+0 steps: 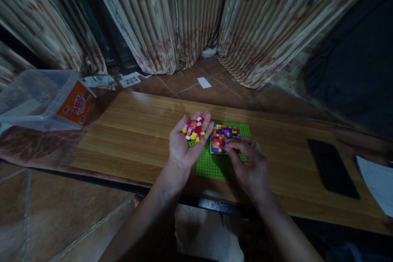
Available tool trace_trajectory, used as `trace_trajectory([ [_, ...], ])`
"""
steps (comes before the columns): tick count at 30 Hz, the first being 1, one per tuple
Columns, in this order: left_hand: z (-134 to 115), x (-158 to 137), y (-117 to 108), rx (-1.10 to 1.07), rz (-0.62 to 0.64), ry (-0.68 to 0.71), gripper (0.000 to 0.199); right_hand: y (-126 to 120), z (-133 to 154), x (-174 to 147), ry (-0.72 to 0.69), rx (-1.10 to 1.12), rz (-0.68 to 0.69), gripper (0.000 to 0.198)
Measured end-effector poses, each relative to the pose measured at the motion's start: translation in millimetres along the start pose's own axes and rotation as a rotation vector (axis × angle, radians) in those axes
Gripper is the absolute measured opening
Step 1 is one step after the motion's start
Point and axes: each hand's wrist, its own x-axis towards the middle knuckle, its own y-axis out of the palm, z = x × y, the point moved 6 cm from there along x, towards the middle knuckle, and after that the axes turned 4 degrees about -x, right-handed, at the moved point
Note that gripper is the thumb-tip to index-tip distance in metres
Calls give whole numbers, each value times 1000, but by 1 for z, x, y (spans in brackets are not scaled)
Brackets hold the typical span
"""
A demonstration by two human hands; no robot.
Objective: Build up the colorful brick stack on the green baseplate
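Note:
My left hand (181, 145) is palm up with its fingers slightly curled, cradling a pile of small building bricks (193, 129) in yellow, red, orange, pink, white and green. Right beside it lies a green studded baseplate (211, 168) bearing a block of many-coloured bricks (218, 134) in rows. Over the right part of that block is my right hand (250, 163), thumb and fingers pinched together at its surface. Whatever is between those fingertips is too small and hidden to make out. The hand covers part of the rows and of the baseplate.
A wooden bench top (132, 131) carries everything. On its right lie a black flat slab (333, 168) and white paper (376, 182). A see-through plastic bin (39, 98) with an orange label stands left. Curtains (196, 20) hang behind; a white card (204, 82) lies on the tiles.

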Motion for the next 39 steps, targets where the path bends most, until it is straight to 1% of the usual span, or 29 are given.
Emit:
trace_trajectory([
  [3, 0, 0, -1, -7, -10, 4, 27, 1, -1, -1, 16, 8, -36, 9],
  [5, 0, 0, 0, -10, 7, 2, 27, 1, -2, -3, 16, -6, -67, 9],
  [7, -1, 0, 0, -10, 23, 3, 27, 2, -2, -5, -13, -47, -88, 9],
  [9, -1, 0, 0, -9, 23, 6, 26, 3, 0, -7, -57, -96, -98, 14],
  [14, -3, 0, -1, -7, -19, 6, 26, 8, 5, -10, -182, -202, -55, 23],
  [18, -3, -1, 0, -15, -12, 2, 26, 8, 4, -12, -222, -255, -62, 24],
  [21, -4, -1, 0, -18, -14, 10, 26, 9, 1, -16, -229, -247, -79, 23],
  [27, -6, -1, -1, -30, -55, 20, 26, 12, -5, -18, -153, -157, -120, 20],
  [31, -7, -1, -1, -38, -64, 20, 26, 6, -12, -17, 0, -49, -221, 11],
  [33, -7, -2, -1, -35, -62, 24, 27, 5, -15, -16, 66, 3, -245, 9],
  [36, -7, -2, -1, -32, -52, 24, 27, 6, -18, -15, 123, 75, -238, 9],
  [39, -5, -2, -1, -29, -40, 12, 26, 8, -17, -16, 149, 107, -233, 8],
])
